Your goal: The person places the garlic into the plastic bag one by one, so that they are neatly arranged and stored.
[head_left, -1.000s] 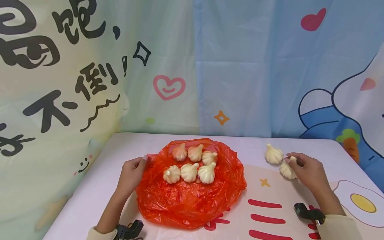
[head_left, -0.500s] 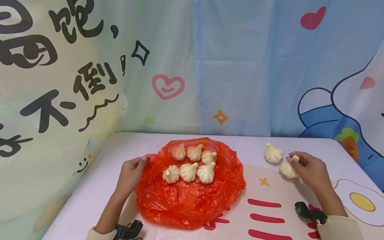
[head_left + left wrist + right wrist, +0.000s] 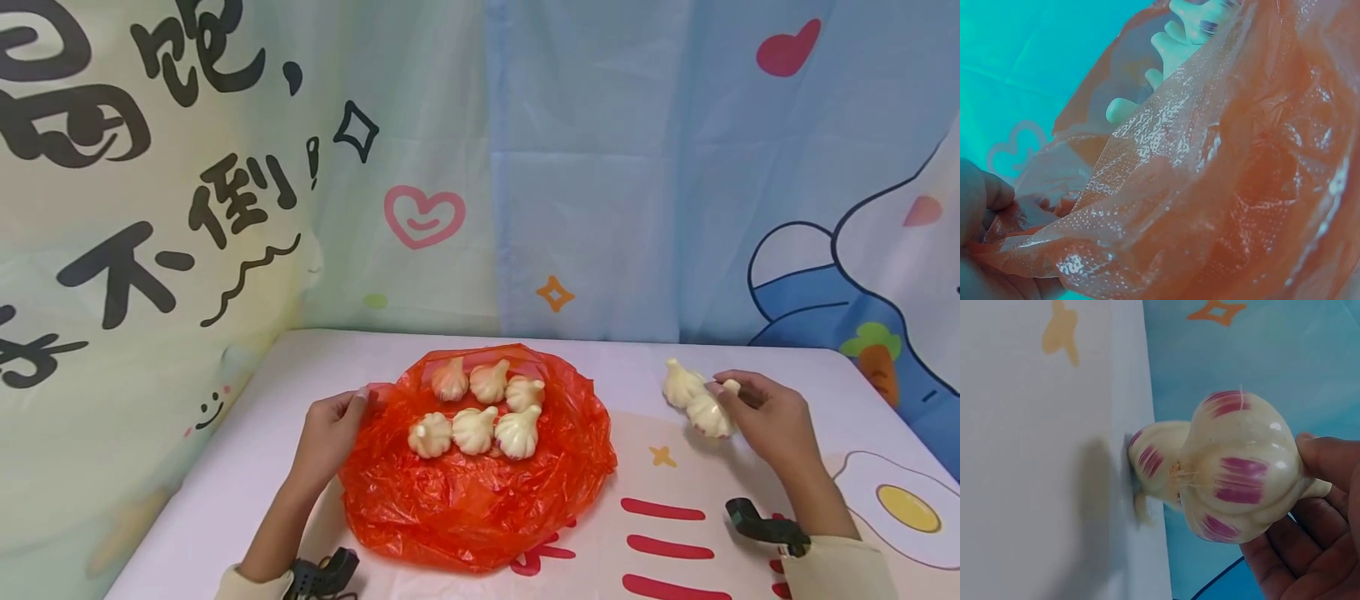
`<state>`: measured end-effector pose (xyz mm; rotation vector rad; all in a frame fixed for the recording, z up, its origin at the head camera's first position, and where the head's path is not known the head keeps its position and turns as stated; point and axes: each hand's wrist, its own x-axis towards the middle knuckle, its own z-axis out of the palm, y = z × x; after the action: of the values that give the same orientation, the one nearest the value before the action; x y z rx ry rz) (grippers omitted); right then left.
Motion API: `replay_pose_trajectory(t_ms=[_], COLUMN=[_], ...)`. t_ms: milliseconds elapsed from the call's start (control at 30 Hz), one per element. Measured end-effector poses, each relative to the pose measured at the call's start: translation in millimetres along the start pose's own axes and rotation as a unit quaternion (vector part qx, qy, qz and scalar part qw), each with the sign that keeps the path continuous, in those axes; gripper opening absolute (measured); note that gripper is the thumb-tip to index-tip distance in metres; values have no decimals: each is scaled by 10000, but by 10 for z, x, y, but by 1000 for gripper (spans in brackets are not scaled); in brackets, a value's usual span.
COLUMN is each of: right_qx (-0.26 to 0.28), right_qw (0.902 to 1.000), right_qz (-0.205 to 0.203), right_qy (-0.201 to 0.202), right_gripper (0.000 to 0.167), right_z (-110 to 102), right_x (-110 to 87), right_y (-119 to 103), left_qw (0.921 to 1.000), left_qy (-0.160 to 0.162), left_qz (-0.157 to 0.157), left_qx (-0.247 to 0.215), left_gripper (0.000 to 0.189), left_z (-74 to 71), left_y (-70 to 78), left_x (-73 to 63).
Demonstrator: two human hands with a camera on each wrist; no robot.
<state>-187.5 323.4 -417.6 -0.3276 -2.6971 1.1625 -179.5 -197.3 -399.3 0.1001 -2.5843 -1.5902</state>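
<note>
My left hand (image 3: 330, 433) pinches the left edge of a crinkled red plastic bag (image 3: 465, 508). Several garlic bulbs (image 3: 473, 431) sit in two rows at the bag, the back ones partly behind the thin film. At the right, my right hand (image 3: 772, 417) grips one garlic bulb (image 3: 1241, 469) with purple streaks by its stem end. A shadow on the tabletop suggests it is held above the surface. Behind it lies another garlic bulb (image 3: 681, 383), partly covered. In the left wrist view the bag film (image 3: 1210, 206) fills most of the picture, bunched between thumb and fingers.
A white table (image 3: 360, 350) with a printed cover carries everything. Red stripes (image 3: 667, 547) and a fried egg print (image 3: 907, 508) mark its right part. A patterned curtain (image 3: 585, 167) hangs behind the back edge. Each wrist wears a small black camera (image 3: 765, 525).
My right hand has moved its garlic bulb slightly up and left in the head view, so it now overlaps the other loose bulb. The left hand and bag stay put.
</note>
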Motion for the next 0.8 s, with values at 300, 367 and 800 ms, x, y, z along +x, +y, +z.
replay_pose_trajectory(t_ms=[300,367,800], right_qx=[226,235,310], right_qw=[9997,9997,9979], right_qz=[-65,-81,-548], right_qy=[48,61,153], right_gripper=[62,61,52], right_z=[43,54,98], right_x=[-37,-38,-45], right_y=[-140,-164,-297], left_qw=[10000,10000,10000], left_qy=[30,40,-21], left_qz=[-28,-4,-39], left_qx=[54,48,-49], left_gripper=[44,44,45], left_z=[-1,-1,-9], left_y=[13,8,15], left_x=[-4,-6,2])
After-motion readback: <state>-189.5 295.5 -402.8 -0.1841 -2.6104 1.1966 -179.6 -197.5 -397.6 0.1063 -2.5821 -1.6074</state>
